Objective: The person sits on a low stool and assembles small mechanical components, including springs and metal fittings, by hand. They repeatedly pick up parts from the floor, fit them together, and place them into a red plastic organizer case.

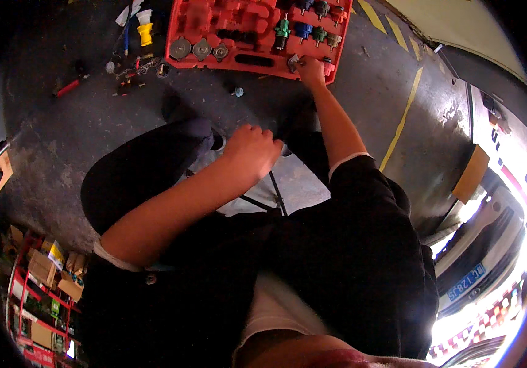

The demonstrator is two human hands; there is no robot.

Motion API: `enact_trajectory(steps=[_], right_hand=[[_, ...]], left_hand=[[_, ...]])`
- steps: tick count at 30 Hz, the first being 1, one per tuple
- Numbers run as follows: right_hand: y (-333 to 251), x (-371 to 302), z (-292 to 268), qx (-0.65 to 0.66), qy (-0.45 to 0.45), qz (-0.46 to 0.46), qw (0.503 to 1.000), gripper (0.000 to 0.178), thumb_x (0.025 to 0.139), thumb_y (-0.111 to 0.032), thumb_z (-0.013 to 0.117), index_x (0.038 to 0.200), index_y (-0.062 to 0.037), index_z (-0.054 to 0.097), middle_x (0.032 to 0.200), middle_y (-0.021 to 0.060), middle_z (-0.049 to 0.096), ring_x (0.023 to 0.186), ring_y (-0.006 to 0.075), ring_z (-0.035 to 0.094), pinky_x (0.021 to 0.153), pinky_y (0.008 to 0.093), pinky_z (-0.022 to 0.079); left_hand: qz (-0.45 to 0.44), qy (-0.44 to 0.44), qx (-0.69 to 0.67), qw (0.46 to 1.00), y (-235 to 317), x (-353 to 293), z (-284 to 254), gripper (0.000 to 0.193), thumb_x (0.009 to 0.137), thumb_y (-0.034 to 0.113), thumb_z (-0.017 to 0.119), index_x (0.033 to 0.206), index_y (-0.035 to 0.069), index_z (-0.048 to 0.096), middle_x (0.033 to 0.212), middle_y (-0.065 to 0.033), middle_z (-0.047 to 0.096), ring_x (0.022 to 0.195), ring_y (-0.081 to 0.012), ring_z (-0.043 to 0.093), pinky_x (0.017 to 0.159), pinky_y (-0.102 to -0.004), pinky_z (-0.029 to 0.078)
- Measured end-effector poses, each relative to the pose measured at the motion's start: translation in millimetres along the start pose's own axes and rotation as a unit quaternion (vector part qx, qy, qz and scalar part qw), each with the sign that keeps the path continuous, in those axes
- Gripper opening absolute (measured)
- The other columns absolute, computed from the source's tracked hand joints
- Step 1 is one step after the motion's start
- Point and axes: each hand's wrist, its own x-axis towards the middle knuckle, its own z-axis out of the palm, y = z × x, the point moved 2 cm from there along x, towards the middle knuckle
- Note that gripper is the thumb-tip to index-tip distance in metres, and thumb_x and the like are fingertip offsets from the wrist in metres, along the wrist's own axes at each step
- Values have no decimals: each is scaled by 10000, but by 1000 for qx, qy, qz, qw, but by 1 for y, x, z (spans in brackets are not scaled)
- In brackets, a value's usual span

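My right hand [312, 72] reaches to the near right corner of an open red tool case [239, 67] on the floor. Its fingers are pinched on a small silvery metal part [293, 63] at the case's moulded tray; the exact kind is too small to tell. My left hand [252, 152] hovers between my knees with its fingers curled, and whatever they may hold is hidden. In the case sit three round metal caps [201, 49], a green-and-black adapter [282, 33] and several blue, green, red and grey adapters [319, 35].
Left of the case lie a yellow-and-white bottle [145, 30], a red-handled tool [68, 88] and a tangle of small metal parts [147, 66]. A small light-blue piece [237, 92] lies before the case. A red shelf [21, 288] with boxes stands lower left; a car [478, 245] is at right.
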Motion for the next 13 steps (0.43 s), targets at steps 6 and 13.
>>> enact_trajectory(steps=[6, 13], right_hand=[[4, -1, 5, -11, 22, -19, 1000, 308, 824, -342, 711, 976, -78, 757, 926, 190, 725, 894, 372, 701, 836, 468, 545], [-2, -1, 7, -5, 19, 17, 1000, 301, 820, -344, 710, 959, -82, 760, 941, 204, 719, 923, 391, 691, 855, 486, 539]], left_hand=[[-1, -44, -20, 999, 0, 2, 2, 298, 894, 184, 519, 1139, 72, 646, 1023, -159, 668, 1000, -335, 657, 879, -454, 508], [-13, -76, -28, 997, 2, 1, 5, 306, 897, 189, 516, 1152, 85, 650, 1057, -156, 667, 1024, -330, 652, 919, -459, 491]])
